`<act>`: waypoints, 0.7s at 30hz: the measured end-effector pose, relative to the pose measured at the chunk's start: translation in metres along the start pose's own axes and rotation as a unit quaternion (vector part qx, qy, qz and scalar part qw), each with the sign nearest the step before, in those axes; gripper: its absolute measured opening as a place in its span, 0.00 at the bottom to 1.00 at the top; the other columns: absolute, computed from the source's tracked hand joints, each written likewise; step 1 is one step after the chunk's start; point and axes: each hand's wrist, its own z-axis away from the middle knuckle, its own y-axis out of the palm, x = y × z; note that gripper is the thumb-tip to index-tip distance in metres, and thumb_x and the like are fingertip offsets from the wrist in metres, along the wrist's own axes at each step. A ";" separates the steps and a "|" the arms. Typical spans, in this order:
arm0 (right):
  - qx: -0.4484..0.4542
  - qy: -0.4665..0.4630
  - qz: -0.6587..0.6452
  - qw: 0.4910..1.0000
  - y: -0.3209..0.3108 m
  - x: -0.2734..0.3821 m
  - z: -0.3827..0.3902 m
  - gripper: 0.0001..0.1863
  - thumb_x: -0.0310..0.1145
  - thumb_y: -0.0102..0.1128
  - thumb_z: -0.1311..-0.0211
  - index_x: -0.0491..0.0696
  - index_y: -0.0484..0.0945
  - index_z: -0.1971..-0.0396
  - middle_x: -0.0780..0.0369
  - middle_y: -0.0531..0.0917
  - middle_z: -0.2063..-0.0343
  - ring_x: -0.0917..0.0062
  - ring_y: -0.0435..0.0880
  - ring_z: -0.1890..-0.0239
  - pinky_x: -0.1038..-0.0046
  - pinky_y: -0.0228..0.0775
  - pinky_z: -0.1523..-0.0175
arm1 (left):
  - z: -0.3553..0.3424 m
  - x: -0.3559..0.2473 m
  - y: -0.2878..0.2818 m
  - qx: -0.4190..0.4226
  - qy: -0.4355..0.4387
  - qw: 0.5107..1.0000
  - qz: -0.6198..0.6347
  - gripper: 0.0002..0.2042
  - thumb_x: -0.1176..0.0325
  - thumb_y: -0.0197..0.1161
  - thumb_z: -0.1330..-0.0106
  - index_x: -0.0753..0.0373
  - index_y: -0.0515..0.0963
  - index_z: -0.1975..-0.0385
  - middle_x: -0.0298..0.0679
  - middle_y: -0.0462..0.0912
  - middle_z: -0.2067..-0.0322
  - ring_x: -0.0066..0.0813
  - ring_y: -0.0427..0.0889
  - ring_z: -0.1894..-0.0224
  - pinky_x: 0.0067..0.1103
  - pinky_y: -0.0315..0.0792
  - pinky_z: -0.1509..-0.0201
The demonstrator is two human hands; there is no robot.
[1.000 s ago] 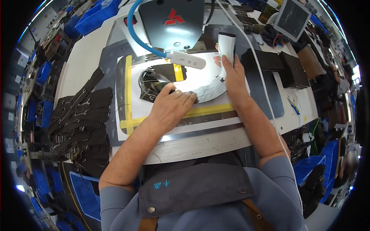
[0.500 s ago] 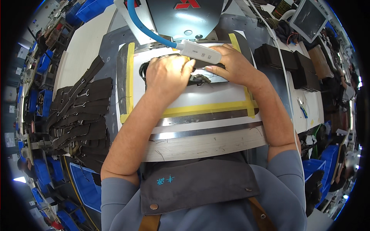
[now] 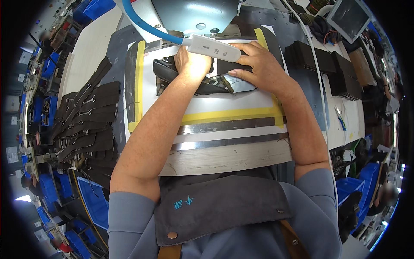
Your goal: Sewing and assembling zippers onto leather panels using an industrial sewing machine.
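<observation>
Under the machine head, my left hand (image 3: 189, 64) reaches over a black zippered piece with camouflage fabric (image 3: 220, 84); its fingers are bent, partly hidden and washed out by the light, so its grip is unclear. My right hand (image 3: 263, 71) rests with thumb and fingers apart on a dark strip (image 3: 228, 64) and the pale backing (image 3: 246, 86) beside it. A white control box (image 3: 214, 47) on a blue hose hangs over my fingertips. Beneath lies a white sheet with yellow tape (image 3: 228, 111).
Dark straps with metal hooks (image 3: 86, 121) are heaped at left. Black stacked pieces (image 3: 343, 82), cutters (image 3: 340, 118) and a monitor (image 3: 347, 17) are at right. A white cable (image 3: 321, 99) runs down the right side. Blue bins (image 3: 92, 200) and blurred co-workers are around the edges.
My right hand came down from holding up the pale strip onto the flattened pieces. My left hand moved up over the black piece. The curved pale strip is now largely covered.
</observation>
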 end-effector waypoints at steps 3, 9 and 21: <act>-0.025 -0.010 -0.011 1.000 0.004 -0.002 0.000 0.21 0.45 0.69 0.42 0.49 0.86 0.51 0.58 0.80 0.42 0.65 0.75 0.42 0.64 0.67 0.36 | 0.003 0.005 -0.005 0.022 0.007 1.000 0.001 0.14 0.66 0.57 0.30 0.56 0.79 0.47 0.50 0.81 0.50 0.46 0.81 0.45 0.36 0.76 0.43; -0.027 -0.039 -0.017 0.999 0.008 -0.003 -0.009 0.20 0.45 0.70 0.42 0.50 0.87 0.53 0.59 0.79 0.41 0.66 0.75 0.41 0.65 0.67 0.36 | 0.006 0.033 -0.003 -0.078 0.197 0.975 -0.058 0.15 0.66 0.57 0.30 0.58 0.76 0.45 0.51 0.79 0.49 0.48 0.80 0.45 0.38 0.76 0.43; 0.003 0.022 -0.038 0.999 0.003 -0.003 0.000 0.19 0.44 0.70 0.42 0.52 0.87 0.52 0.60 0.80 0.42 0.66 0.75 0.41 0.65 0.66 0.35 | -0.007 0.010 0.001 0.039 0.042 0.998 0.025 0.18 0.58 0.56 0.29 0.57 0.80 0.44 0.46 0.82 0.46 0.40 0.80 0.42 0.34 0.73 0.40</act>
